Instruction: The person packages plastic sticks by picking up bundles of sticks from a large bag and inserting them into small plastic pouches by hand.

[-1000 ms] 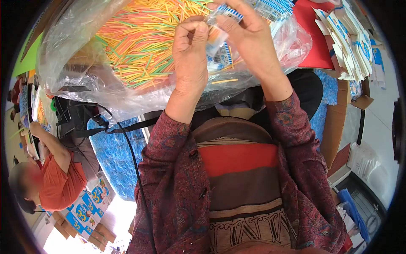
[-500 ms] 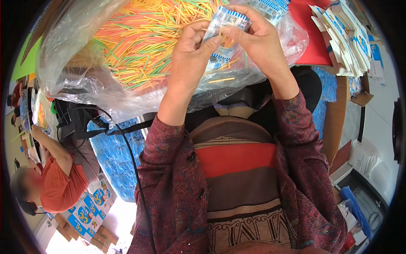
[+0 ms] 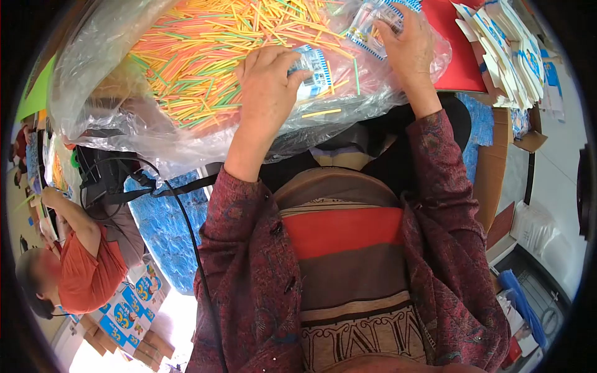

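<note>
Thin pink, yellow and green sticks point(image 3: 205, 56) lie in a heap on clear plastic sheeting point(image 3: 143, 133). At the heap's right side my left hand point(image 3: 268, 78) rests palm down, thumb apart from the fingers, its fingertips beside a blue-and-white packet point(image 3: 315, 71); whether it grips anything is hidden. Farther right, my right hand point(image 3: 405, 46) has its thumb and fingers around the edge of another blue-and-white packet point(image 3: 368, 30). One yellow stick point(image 3: 321, 114) lies apart near the front of the sheeting.
Flattened white-and-blue cartons point(image 3: 507, 53) are stacked on a red surface point(image 3: 451, 46) at the right. A black cable point(image 3: 193, 224) hangs beside my left sleeve. A person in an orange shirt point(image 3: 93, 273) is at the left, near blue-and-white boxes point(image 3: 127, 311).
My hands have parted from the packet they held together. The left moved down onto the heap's right side; the right moved up and right to a packet there.
</note>
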{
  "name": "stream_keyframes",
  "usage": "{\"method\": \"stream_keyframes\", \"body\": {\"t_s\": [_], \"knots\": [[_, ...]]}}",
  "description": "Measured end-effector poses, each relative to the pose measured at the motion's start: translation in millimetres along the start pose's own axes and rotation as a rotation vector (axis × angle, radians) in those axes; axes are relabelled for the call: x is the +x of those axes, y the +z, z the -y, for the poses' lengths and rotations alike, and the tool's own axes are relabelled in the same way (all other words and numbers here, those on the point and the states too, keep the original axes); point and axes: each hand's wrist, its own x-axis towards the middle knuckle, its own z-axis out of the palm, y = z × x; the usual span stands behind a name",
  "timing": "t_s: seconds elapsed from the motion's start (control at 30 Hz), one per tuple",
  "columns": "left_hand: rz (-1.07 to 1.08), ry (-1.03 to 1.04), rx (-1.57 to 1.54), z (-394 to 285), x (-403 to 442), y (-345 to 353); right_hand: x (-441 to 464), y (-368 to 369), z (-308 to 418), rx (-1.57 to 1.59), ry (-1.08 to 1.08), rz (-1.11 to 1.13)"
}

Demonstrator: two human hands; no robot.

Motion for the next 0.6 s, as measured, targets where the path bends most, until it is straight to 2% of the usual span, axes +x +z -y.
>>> {"method": "stream_keyframes", "body": {"t_s": [0.07, 0.13, 0.2, 0.3, 0.33, 0.4, 0.43, 0.53, 0.6], "knots": [[0.027, -0.012, -0.028, 1, 4, 1, 4, -2, 4, -0.002, 0.034, 0.029], [0.047, -0.019, 0.036, 2, 6, 2, 7, -1, 9, -0.061, -0.101, -0.183], [0.057, -0.026, 0.070, 5, 7, 5, 12, -4, 15, -0.087, -0.170, -0.287], [-0.127, 0.039, 0.013, 14, 1, 15, 12, -18, 26, 0.144, -0.218, -0.182], [-0.126, 0.037, 0.014, 13, 2, 13, 5, -22, 35, 0.145, -0.218, -0.180], [-0.246, 0.020, -0.151, 7, 7, 8, -10, -25, 57, 0.500, 0.076, 0.233], [-0.307, 0.009, -0.231, 3, 9, 4, -12, -24, 64, 0.501, 0.076, 0.236], [-0.309, 0.057, -0.145, -11, 13, -12, -12, -21, 81, 0.893, 0.403, 0.682], [-0.314, 0.083, -0.106, -21, 15, -20, -14, -16, 79, 0.975, 0.417, 0.617]]}}
